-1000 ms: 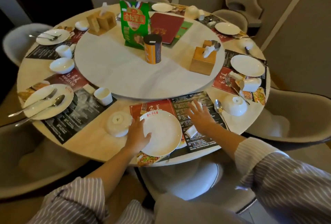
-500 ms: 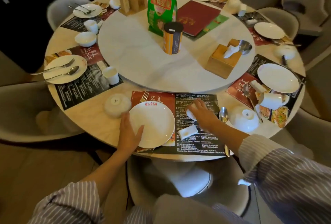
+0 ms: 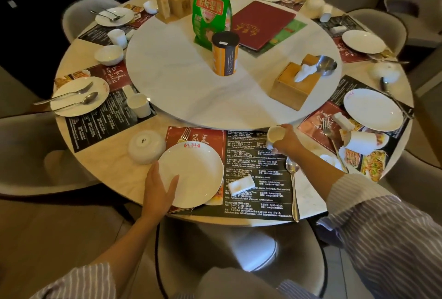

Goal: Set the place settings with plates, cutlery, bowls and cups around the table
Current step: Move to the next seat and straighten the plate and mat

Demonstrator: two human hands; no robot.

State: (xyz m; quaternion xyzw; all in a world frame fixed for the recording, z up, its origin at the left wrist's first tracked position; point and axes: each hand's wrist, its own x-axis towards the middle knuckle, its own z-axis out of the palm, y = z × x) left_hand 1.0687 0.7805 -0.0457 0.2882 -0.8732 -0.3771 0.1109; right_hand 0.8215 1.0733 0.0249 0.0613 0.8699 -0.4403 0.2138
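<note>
A white plate [image 3: 195, 171] lies on the near placemat [image 3: 253, 171], partly covering a fork [image 3: 184, 134]. My left hand [image 3: 159, 191] rests on the plate's near-left rim. My right hand [image 3: 285, 142] holds a small white cup [image 3: 273, 134] just above the placemat's far right part. An upside-down white bowl [image 3: 146, 146] sits left of the plate. A spoon [image 3: 293, 186] lies along the mat's right edge, and a white cutlery rest [image 3: 240, 185] sits on the mat.
A lazy Susan [image 3: 181, 78] carries a green snack bag [image 3: 211, 9], an orange can [image 3: 224, 53], tissue boxes [image 3: 295, 85] and a red menu [image 3: 262, 23]. Other settings ring the round table; a tipped cup [image 3: 358, 142] lies at the right one. Grey chairs surround the table.
My right hand has lifted the small cup off the placemat and turned it upright. My left hand slid toward the plate's near rim. The view shifted left and closer.
</note>
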